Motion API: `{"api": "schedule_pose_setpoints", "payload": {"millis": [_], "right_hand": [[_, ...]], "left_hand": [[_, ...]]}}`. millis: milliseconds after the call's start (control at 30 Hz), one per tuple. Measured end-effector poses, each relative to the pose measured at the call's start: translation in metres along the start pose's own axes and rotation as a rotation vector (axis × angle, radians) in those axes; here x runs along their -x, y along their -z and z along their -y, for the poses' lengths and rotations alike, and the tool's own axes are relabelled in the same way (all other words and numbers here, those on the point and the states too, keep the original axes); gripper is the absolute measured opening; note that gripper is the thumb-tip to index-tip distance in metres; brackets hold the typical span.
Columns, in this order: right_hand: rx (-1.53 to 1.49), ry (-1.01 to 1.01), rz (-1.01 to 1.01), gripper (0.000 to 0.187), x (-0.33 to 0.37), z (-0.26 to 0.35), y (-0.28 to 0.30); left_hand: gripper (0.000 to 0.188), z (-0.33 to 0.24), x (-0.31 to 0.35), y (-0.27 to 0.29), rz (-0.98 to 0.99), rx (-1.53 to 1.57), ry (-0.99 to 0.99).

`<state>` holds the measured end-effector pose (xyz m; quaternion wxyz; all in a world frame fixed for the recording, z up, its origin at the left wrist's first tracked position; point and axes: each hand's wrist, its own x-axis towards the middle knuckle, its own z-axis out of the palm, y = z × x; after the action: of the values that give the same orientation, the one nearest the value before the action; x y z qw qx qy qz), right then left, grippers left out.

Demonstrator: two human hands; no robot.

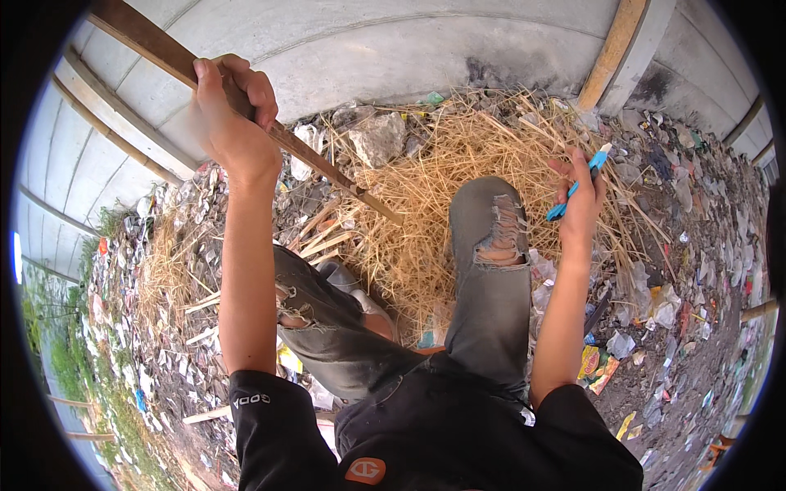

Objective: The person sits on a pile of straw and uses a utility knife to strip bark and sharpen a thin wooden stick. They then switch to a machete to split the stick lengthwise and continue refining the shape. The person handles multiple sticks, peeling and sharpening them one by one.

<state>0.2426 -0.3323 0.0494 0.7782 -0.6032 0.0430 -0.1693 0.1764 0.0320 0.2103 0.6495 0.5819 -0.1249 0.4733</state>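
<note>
The person stands on littered ground, close before a grey concrete wall [368,49]. The left hand [233,114] is raised and closed tightly around a long brown wooden stick [319,159]. The stick runs from the upper left corner down to the right, and its lower end goes into a heap of dry yellow straw [442,172] that lies against the foot of the wall. The right hand [583,196] hangs over the right edge of the straw; its fingers are closed around a small bright blue plastic tool [577,184], which points up and to the right. What kind of tool it is I cannot tell.

A pale grey rough stone [378,137] sits at the back of the heap, near the wall. Both legs in torn grey jeans [491,278] are planted beside the straw, the right knee directly over its front edge. A light wooden plank [614,49] leans on the wall at the upper right.

Scraps of plastic and paper litter [679,303] cover the soil on both sides. Room to move is narrow: the wall closes the front, and open ground stays only to the left and the right along it.
</note>
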Motion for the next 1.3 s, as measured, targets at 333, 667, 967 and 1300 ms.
{"api": "schedule_pose_setpoints", "payload": {"millis": [333, 667, 967, 1300], "right_hand": [[0.812, -0.661, 0.379, 0.046, 0.163, -0.219, 0.233], [1.595, -0.817, -0.383, 0.074, 0.230, -0.267, 0.373], [1.462, -1.002, -0.399, 0.092, 0.261, -0.269, 0.393], [0.530, -1.299, -0.183, 0.071, 0.223, -0.293, 0.456]], "left_hand": [[0.048, 0.066, 0.005, -0.002, -0.061, -0.136, -0.025], [0.060, 0.133, -0.002, 0.003, -0.110, -0.173, -0.046], [0.068, 0.092, -0.041, 0.010, -0.074, -0.052, 0.033], [0.060, 0.091, -0.017, 0.017, -0.094, -0.009, 0.109]]}}
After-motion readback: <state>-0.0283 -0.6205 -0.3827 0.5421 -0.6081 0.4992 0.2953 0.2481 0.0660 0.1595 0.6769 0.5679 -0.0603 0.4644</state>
